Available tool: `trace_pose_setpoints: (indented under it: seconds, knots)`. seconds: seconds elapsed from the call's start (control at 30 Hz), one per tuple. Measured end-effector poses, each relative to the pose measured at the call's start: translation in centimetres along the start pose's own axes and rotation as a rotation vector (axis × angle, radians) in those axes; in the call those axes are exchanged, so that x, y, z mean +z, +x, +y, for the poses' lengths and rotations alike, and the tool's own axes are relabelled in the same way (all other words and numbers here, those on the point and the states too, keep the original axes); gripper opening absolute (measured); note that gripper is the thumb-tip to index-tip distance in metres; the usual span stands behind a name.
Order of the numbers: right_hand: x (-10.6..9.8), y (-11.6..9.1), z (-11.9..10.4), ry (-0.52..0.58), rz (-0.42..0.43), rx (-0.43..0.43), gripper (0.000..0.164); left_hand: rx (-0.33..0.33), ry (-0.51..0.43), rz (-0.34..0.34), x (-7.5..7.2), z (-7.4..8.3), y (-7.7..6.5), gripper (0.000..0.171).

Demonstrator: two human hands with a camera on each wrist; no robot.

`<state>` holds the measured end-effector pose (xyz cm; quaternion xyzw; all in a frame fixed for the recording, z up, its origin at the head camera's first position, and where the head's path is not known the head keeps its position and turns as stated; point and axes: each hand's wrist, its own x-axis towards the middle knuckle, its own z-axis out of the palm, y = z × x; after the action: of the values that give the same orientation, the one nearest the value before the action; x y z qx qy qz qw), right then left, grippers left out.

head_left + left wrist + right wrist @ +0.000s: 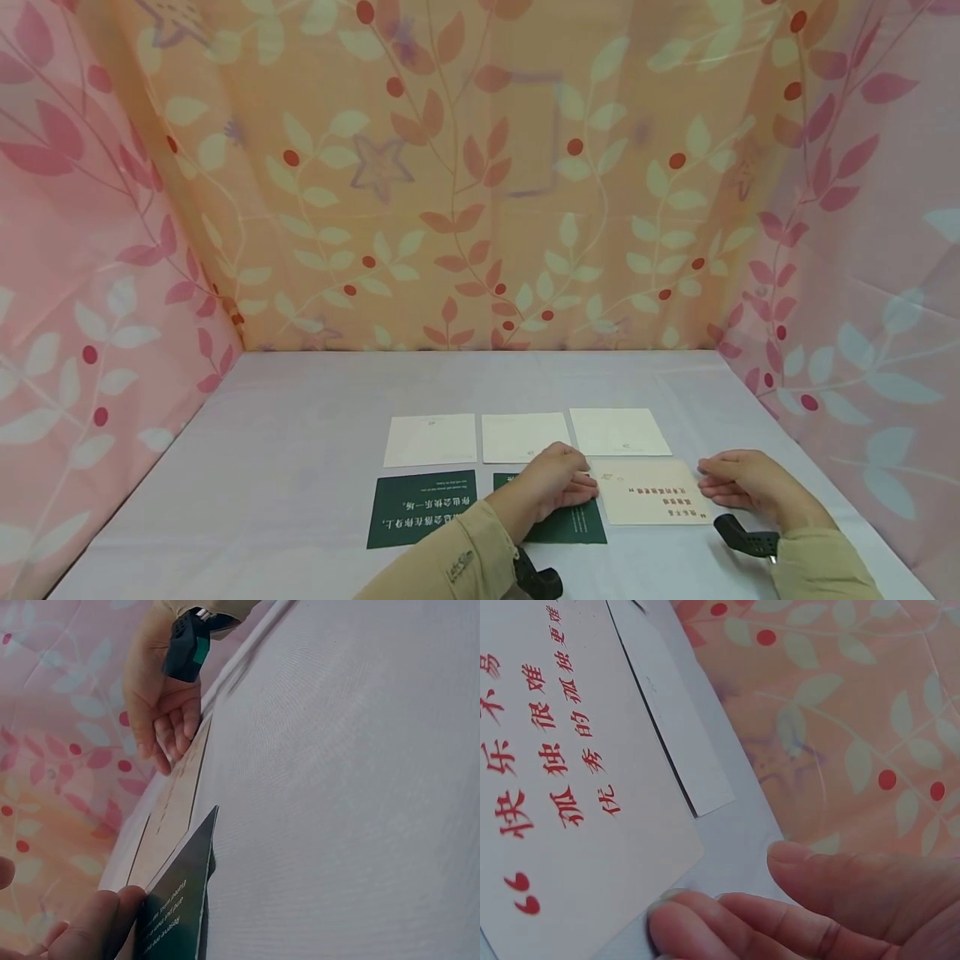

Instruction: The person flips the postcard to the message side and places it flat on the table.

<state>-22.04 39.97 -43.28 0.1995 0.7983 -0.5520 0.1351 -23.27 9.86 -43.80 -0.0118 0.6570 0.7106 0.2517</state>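
My left hand (551, 487) lies over a dark green card (573, 527), hiding much of it. Its fingertips are at the seam between that card and a cream card with red writing (656, 492). In the left wrist view, the fingers (94, 922) rest along the green card's edge, and the thumb stands apart. At the cream card's right edge is my right hand (746, 487), its fingers loosely bent. The right wrist view shows its thumb (825, 881) apart from the fingers, with nothing between them.
Another green card (422, 504) with white writing lies to the left. Behind runs a row of pale cards: left (430, 442), middle (517, 435) and right (621, 432). White cloth (300, 433) covers the table, and patterned curtains (480, 208) stand around it.
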Motion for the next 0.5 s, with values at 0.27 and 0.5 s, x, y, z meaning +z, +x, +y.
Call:
trace_pose_setpoints:
  seconds: [0.27,0.5]
  knots:
    - [0.08,-0.2,-0.22,-0.009,-0.003,-0.009,0.036,0.006,-0.049,-0.019,-0.32,0.11,-0.29,0.027]
    - [0.02,-0.09,-0.17,-0.002,-0.005,-0.004,0.036,0.009,-0.088,-0.076,-0.23,-0.08,-0.4,0.028]
